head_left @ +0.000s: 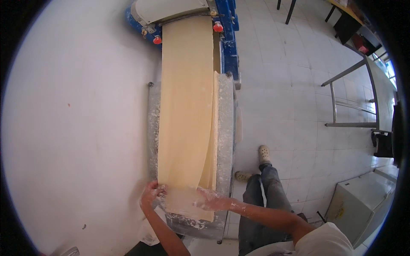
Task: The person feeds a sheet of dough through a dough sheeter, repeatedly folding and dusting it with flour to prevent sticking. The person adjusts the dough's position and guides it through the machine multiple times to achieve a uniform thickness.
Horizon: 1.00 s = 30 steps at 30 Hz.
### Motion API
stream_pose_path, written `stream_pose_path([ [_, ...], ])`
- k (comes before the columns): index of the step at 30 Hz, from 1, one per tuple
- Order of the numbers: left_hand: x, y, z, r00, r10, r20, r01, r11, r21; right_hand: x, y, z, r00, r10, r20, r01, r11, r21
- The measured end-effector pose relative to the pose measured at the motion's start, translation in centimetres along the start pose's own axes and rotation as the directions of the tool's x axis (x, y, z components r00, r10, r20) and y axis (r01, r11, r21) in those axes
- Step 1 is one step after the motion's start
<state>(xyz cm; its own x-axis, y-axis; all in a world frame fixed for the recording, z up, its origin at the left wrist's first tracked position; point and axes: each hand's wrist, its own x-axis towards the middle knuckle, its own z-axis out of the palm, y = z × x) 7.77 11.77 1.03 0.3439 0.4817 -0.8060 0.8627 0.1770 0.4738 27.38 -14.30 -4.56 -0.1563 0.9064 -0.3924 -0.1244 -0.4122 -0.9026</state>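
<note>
A long, pale yellow dough sheet (185,102) runs down from a blue and white sheeting machine (226,38) toward me. Its near end lies between my two hands. At the sheet's left edge, my left hand (151,193) has its fingers curled on the corner. From the right, my right hand (211,199) reaches across with floury fingers at the right corner, where the edge bends inward. More dough layers (215,128) lie beneath, showing along the right side. A flour-dusted grey table (226,123) carries the dough. Some fingertips are hard to make out.
A white wall (77,119) stands close on the left. Red knobs (218,27) stick out from the machine. Tiled floor (282,106) lies to the right, with a metal-legged table (352,125) and a whitish metal cabinet (358,200) farther right. My legs (273,187) are beside the dough table.
</note>
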Motion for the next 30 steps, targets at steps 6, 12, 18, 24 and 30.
stream_pose_path([
  [6, -1.2, -2.9, 2.1, 0.987, 0.016, -0.161, -0.02, 0.999, -0.025, -1.0, 1.9, 1.8, 0.992, 0.1, 0.075, -0.093, 0.991, -0.094],
  [12, -3.4, -6.5, 4.3, 0.899, -0.005, -0.437, 0.0, 1.0, -0.012, -2.1, 4.3, 5.1, 0.997, 0.007, 0.071, -0.002, 0.998, -0.06],
  [18, -5.0, -10.5, 6.6, 0.891, 0.113, -0.441, -0.196, 0.97, -0.146, -3.3, 6.0, 8.3, 0.998, 0.066, -0.006, -0.066, 0.992, -0.105],
  [24, -6.4, -11.3, 6.4, 0.832, 0.186, -0.523, -0.123, 0.981, 0.153, -3.6, 7.3, 9.7, 0.999, -0.011, 0.037, 0.011, 1.0, -0.006],
  [30, -8.0, -10.4, 7.4, 0.824, -0.021, -0.566, 0.139, 0.976, 0.166, -5.2, 8.2, 11.3, 0.998, 0.01, 0.057, -0.012, 0.999, 0.045],
])
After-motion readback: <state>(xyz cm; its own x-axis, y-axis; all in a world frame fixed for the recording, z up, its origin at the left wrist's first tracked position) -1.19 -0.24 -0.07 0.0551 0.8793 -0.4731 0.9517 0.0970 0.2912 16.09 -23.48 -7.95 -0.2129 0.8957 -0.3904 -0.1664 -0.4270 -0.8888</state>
